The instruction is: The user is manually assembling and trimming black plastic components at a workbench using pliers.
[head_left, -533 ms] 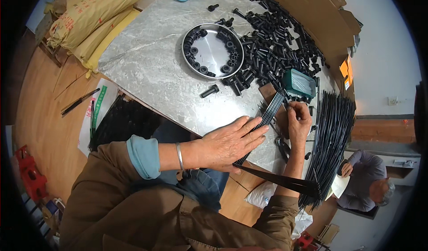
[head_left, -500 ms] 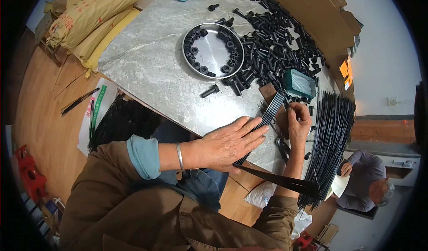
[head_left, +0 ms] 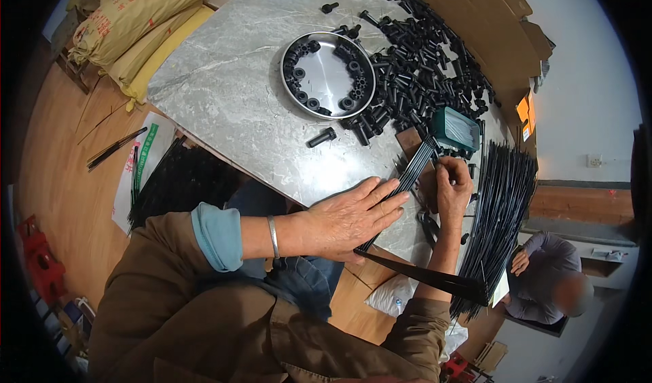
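Observation:
My left hand lies flat with its fingers stretched out across a bundle of thin black strips. The bundle slants up and right over a small brown block on the table. Beyond that hand, the strips' other ends fan out toward the lower right and pass over my right forearm. Beside the bundle's upper end, my right hand is closed, thumb against bent fingers. What it pinches is too small and hidden to name. A green box with pale thin pieces sits just beyond it. Dark-handled pliers lie between my hands.
A round metal tray with small black rings stands farther back, beside a heap of black bolts. Many long black strips lie along the right. Cardboard borders the back right. Another person sits at the right.
My hands keep nearly the same pose on the strips. The whole view has shifted slightly. At the right, the other person's hand has moved a little and less of the pale paper shows.

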### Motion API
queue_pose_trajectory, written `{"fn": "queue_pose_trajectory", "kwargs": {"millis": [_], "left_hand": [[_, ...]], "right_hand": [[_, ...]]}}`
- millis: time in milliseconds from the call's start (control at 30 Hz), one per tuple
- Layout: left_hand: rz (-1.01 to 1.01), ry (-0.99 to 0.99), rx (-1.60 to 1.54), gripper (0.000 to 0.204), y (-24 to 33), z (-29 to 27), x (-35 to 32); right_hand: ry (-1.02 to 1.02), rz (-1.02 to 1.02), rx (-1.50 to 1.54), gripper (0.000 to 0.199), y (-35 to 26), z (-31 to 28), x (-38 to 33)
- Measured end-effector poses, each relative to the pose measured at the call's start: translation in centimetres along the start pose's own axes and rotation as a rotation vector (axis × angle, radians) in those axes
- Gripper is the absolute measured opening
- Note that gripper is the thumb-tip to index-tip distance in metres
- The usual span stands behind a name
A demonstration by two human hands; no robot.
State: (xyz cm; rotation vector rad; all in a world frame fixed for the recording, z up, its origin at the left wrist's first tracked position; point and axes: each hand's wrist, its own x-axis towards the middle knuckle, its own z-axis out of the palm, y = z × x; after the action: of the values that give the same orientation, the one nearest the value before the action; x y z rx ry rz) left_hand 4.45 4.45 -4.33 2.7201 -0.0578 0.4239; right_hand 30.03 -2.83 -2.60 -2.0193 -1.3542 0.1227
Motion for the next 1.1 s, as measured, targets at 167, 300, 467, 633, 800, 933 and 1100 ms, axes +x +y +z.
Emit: {"fn": "queue_pose_trajectory", "kwargs": {"millis": [167, 300, 467, 633, 800, 933, 1100], "left_hand": [[-0.001, 0.008, -0.005, 0.091, 0.0, 0.2, 0.0], [-0.006, -0.005, -0.007, 0.092, 0.0, 0.0, 0.0], [-0.009, -0.011, -0.02, 0.093, 0.1, 0.0, 0.1], [-0.011, -0.009, -0.02, 0.093, 0.1, 0.0, 0.0], [-0.009, -0.009, -0.01, 0.093, 0.1, 0.1, 0.1], [-0.01, -0.001, -0.012, 0.093, 0.2, -0.1, 0.1], [-0.004, -0.007, -0.021, 0.093, 0.2, -0.1, 0.2]], "right_hand": [[0.007, -0.055, -0.019, 0.009, 0.1, 0.1, 0.2], [0.001, -0.064, -0.092, 0.012, -1.2, -0.2, 0.8], [-0.035, -0.117, -0.172, 0.012, -1.2, -0.7, 1.9], [-0.093, -0.053, -0.229, 0.009, -1.3, -0.3, 1.5], [-0.042, -0.155, -0.311, 0.008, -2.2, -0.5, 2.2], [-0.025, -0.205, -0.352, 0.008, -2.1, -0.5, 2.9], [-0.142, -0.145, -0.245, 0.008, -1.6, -1.1, 3.5]]}}
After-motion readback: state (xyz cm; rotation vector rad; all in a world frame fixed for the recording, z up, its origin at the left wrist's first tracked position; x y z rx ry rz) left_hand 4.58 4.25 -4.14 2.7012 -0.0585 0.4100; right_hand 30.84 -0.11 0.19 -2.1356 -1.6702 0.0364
